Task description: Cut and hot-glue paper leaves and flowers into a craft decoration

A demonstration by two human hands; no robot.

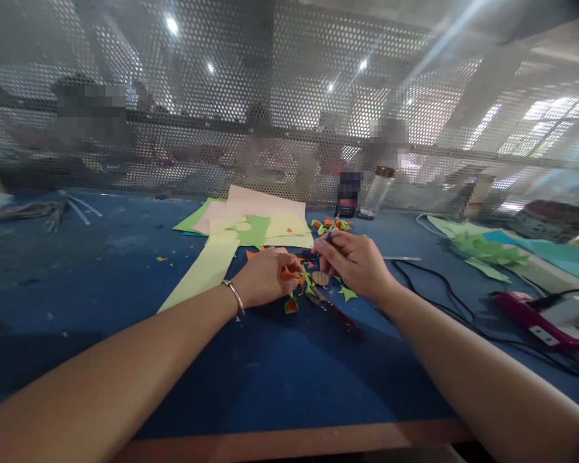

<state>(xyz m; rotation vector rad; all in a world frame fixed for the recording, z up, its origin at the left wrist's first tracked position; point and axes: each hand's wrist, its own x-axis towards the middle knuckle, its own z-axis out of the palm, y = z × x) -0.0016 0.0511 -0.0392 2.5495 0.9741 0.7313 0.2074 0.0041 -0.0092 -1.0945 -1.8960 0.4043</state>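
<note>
My left hand [269,276], with a silver bangle at the wrist, is closed with its fingertips on a small orange paper piece [288,274]. My right hand [352,257] is closed around a slim pen-like tool [329,235] with a blue part, its tip pointing down at the table. Between the hands lie green and orange paper cutouts and a round striped wood-coloured disc [320,278]. A dark red handled tool [342,320], its exact kind unclear, lies just in front of them. Beside my right hand is a green paper star [347,294].
Pale paper sheets [265,202] overlap behind my left hand. A pile of cutouts [330,225], a glass bottle [377,193] and a dark object [348,193] stand near the perforated metal screen [197,135]. Rightward lie black cables [439,283] and a magenta power strip [545,325].
</note>
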